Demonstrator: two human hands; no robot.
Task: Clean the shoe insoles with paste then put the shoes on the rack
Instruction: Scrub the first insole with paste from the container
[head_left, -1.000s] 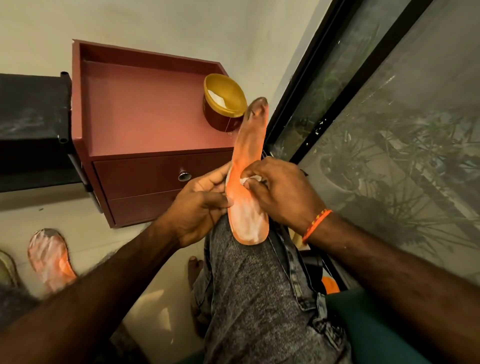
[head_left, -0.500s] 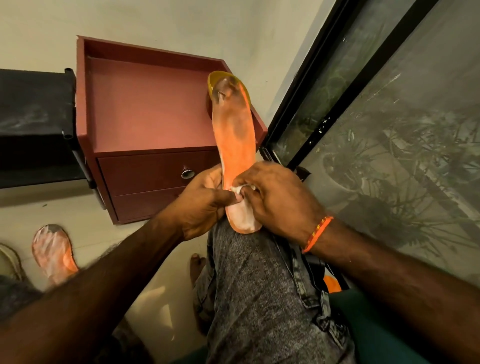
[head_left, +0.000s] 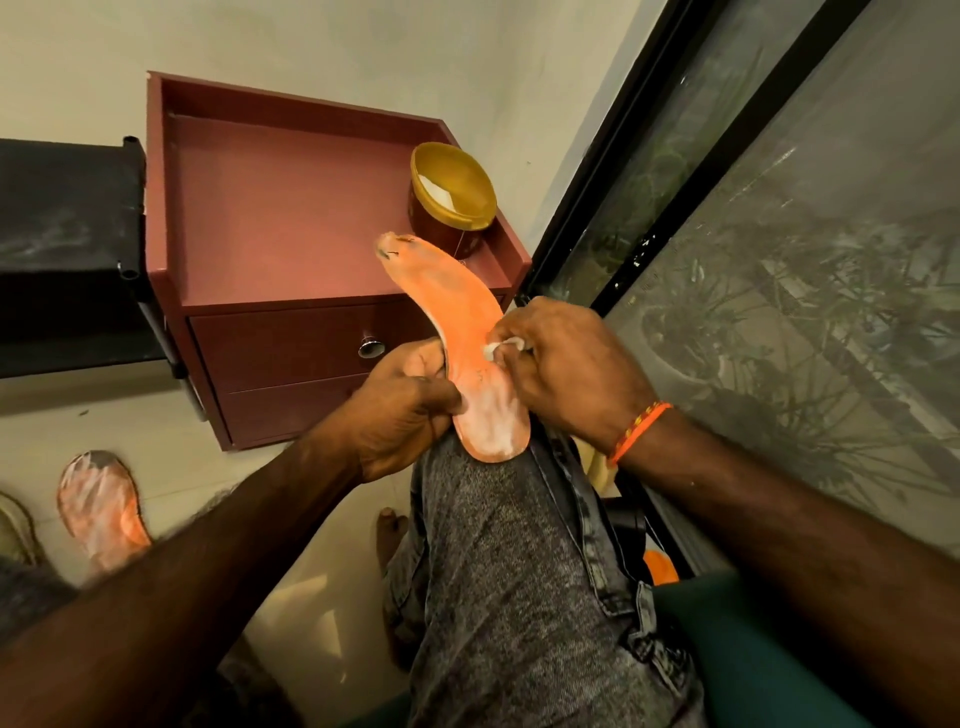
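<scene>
An orange insole (head_left: 462, 312) stands on my grey-trousered knee, its heel end smeared with white paste and its toe end bent over to the left. My left hand (head_left: 402, 405) grips its left edge near the heel. My right hand (head_left: 566, 366) pinches a small white wad (head_left: 503, 346) against the insole's right side. A second orange insole (head_left: 101, 506), also smeared white, lies on the floor at the lower left. An open yellow-rimmed jar of white paste (head_left: 452, 192) stands on the red cabinet.
The red cabinet (head_left: 291, 218) with a drawer knob (head_left: 370, 349) stands against the wall ahead. A black rack shelf (head_left: 62, 234) is to its left. A dark-framed window (head_left: 779, 260) runs along the right. Part of a shoe (head_left: 13, 525) shows at the far left edge.
The insole's toe end has swung from upright in front of the jar to bent over leftward. My right hand with the wad has moved up and right along the insole.
</scene>
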